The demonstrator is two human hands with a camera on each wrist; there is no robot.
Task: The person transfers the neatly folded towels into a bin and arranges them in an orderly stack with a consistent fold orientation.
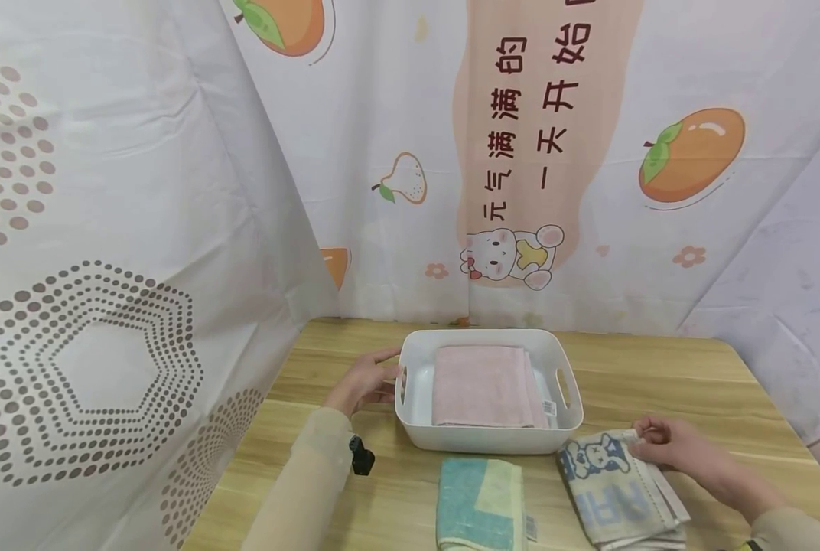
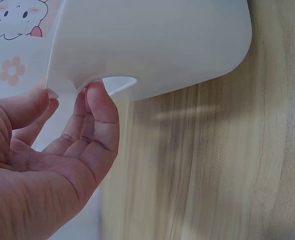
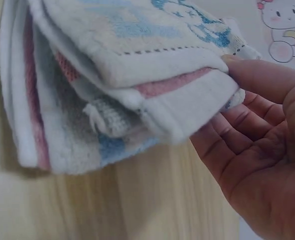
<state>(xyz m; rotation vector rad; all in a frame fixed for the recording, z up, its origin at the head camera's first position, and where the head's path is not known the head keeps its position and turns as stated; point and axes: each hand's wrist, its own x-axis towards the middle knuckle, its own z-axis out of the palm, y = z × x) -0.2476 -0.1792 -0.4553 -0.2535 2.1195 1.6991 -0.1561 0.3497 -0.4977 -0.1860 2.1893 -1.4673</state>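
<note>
White bin [image 1: 489, 440] holds a folded pink towel [image 1: 482, 386].

Curtain [image 1: 437, 99]: "元气满满的", "一天开始…". Patterned towel [image 1: 613, 490]: letters unclear. Tags [image 1: 532, 528] too small.

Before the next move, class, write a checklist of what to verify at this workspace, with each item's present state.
1. Bin upright on the table: ok.
2. Left hand gripping the bin at its side handle: ok.
3. Pink towel folded inside the bin: ok.
4. Right hand pinching the patterned towel: ok, at its edge.
5. Patterned towel's layers pressed together: not ok, edges splay apart in the right wrist view.
6. Patterned towel fully off the table: cannot tell.
</note>
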